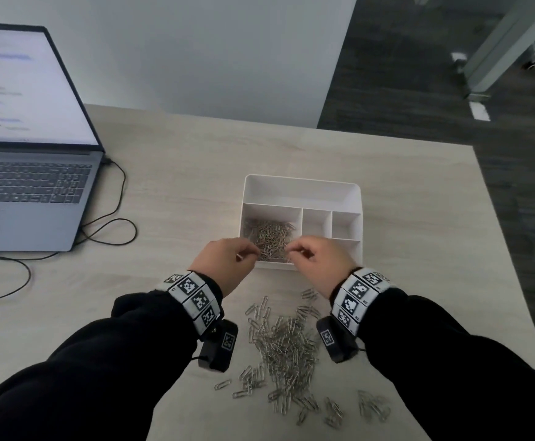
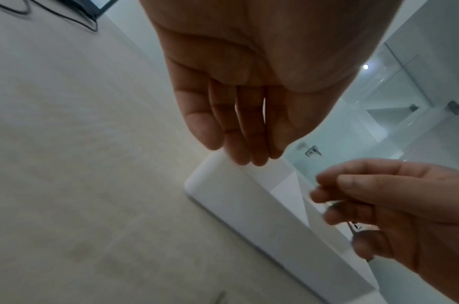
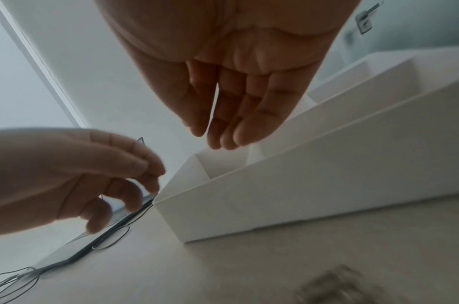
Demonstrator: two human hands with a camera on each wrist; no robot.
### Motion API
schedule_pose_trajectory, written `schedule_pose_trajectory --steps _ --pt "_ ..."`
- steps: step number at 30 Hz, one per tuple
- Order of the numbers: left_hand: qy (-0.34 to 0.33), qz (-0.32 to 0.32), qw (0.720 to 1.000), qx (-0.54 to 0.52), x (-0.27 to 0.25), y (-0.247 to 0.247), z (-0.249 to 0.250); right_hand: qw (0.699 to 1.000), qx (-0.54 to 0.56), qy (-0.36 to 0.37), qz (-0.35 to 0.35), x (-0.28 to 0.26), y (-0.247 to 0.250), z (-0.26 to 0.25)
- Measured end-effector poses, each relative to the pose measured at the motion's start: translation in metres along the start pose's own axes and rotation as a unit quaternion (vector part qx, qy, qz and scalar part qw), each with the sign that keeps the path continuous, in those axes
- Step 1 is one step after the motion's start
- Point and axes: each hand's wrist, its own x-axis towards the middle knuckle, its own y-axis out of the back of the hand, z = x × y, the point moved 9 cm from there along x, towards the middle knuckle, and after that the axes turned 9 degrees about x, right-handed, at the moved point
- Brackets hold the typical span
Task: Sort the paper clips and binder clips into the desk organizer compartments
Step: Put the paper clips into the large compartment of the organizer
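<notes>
paper clips (image 1: 271,238) fill the floor of the large near-left compartment of the white desk organizer (image 1: 301,183), a loose silver heap. the long compartment along the far side shows only its white floor, and so do the two small square ones to the right of the heap. the narrow compartment at the near right is partly hidden behind my right hand, so i cannot tell what it holds.

my left hand (image 1: 228,265) hangs over the near-left corner of the organizer, fingers curled in toward the thumb. a bit of silver shows by its fingers in the head view, but i cannot tell whether it grips a clip. my right hand (image 1: 318,261) hangs over the near rim, fingers bunched; the left wrist view shows thin wire pinched between its fingertips (image 2: 324,195), blurred.

on the table (image 1: 180,186) near me, between my wrists, lies a bigger scatter of loose clips (image 1: 287,345), with strays toward the near edge.

at the far left stands an open laptop (image 1: 27,173), its black cable (image 1: 113,224) looping across the table.
</notes>
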Motion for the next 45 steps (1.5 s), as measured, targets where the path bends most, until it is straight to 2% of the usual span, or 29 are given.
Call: schedule_pose_trajectory --steps 5,8,10,13,18,21,25,30,37,45 --pt "0.008 -0.053 0.996 0.075 -0.037 -0.039 -0.026 0.998 -0.059 -0.018 -0.012 -0.040 -0.011 0.055" --pt "0.027 -0.118 0.980 0.160 -0.053 -0.072 -0.037 0.989 -0.121 -0.065 -0.059 -0.052 -0.029 0.087" --pt "0.014 -0.121 0.970 0.209 -0.062 -0.085 -0.028 0.975 -0.181 -0.090 -0.091 -0.059 -0.040 0.098" --pt "-0.037 -0.128 0.957 0.259 -0.075 -0.106 -0.007 0.961 -0.240 -0.077 -0.111 -0.070 -0.056 0.094" --pt "-0.083 -0.139 0.949 0.270 -0.098 -0.132 0.008 0.950 -0.266 -0.022 -0.161 -0.101 -0.088 0.088" --pt "-0.092 -0.125 0.952 0.265 -0.113 -0.135 0.005 0.951 -0.263 -0.013 -0.162 -0.116 -0.096 0.093" --pt "-0.064 -0.112 0.953 0.273 -0.124 -0.137 -0.004 0.955 -0.258 -0.041 -0.139 -0.128 -0.096 0.102" --pt "-0.064 -0.115 0.950 0.284 -0.123 -0.151 0.007 0.964 -0.233 -0.047 -0.117 -0.130 -0.107 0.096" --pt "-0.073 -0.123 0.963 0.227 -0.121 -0.158 0.017 0.983 -0.158 -0.040 -0.086 -0.132 -0.113 0.093" --pt "-0.047 -0.116 0.976 0.181 -0.114 -0.149 0.014 0.989 -0.115 -0.057 -0.069 -0.133 -0.104 0.095"
